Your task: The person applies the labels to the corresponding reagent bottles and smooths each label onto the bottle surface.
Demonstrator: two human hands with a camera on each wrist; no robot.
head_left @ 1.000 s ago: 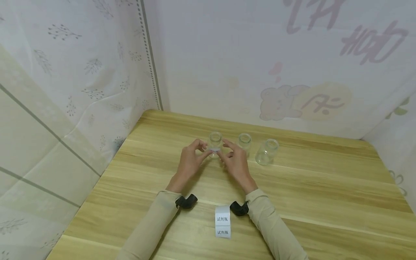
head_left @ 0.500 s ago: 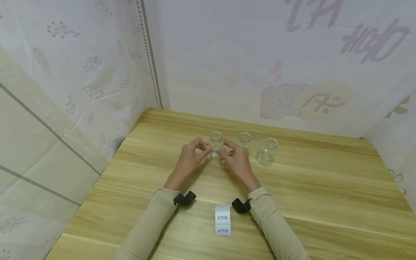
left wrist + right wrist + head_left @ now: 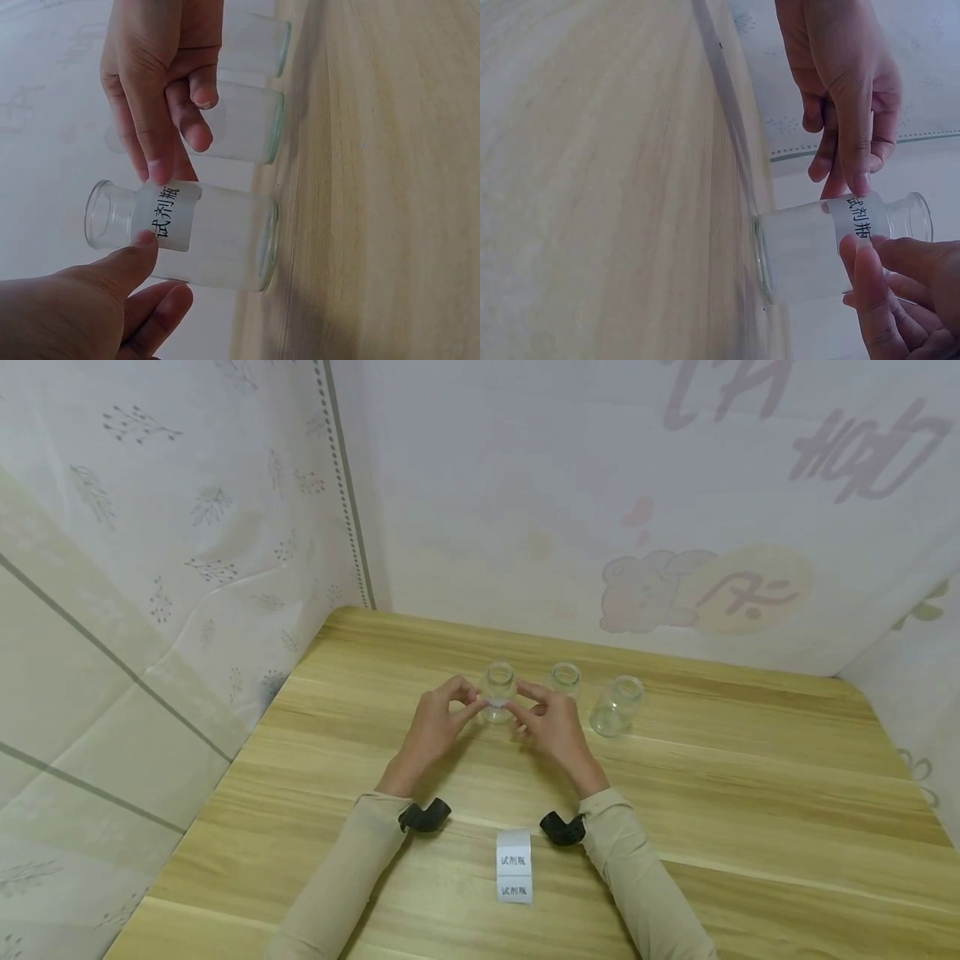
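A clear glass reagent bottle [image 3: 498,683] stands upright on the table between both hands. A white label [image 3: 174,216] with black characters lies against its upper body, just below the shoulder. My left hand [image 3: 438,722] holds the bottle from the left, its thumb pressing one end of the label. From the other side my right hand [image 3: 558,731] holds it, the thumb on the label's opposite end and the other fingers toward the far side. In the right wrist view, fingers of the right hand [image 3: 907,300] cover part of the label. How firmly the label sticks cannot be seen.
Two more open glass bottles, one upright [image 3: 566,681] and one farther right [image 3: 617,706], stand right of the held one. A white strip with two printed labels [image 3: 514,867] lies on the wooden table [image 3: 750,793] between the forearms. Printed curtains surround the table's back and sides.
The label lies flatter across the bottle, and both thumbs have spread outward along it. The right hand has shifted slightly to the right. The other bottles and the label strip stay put.
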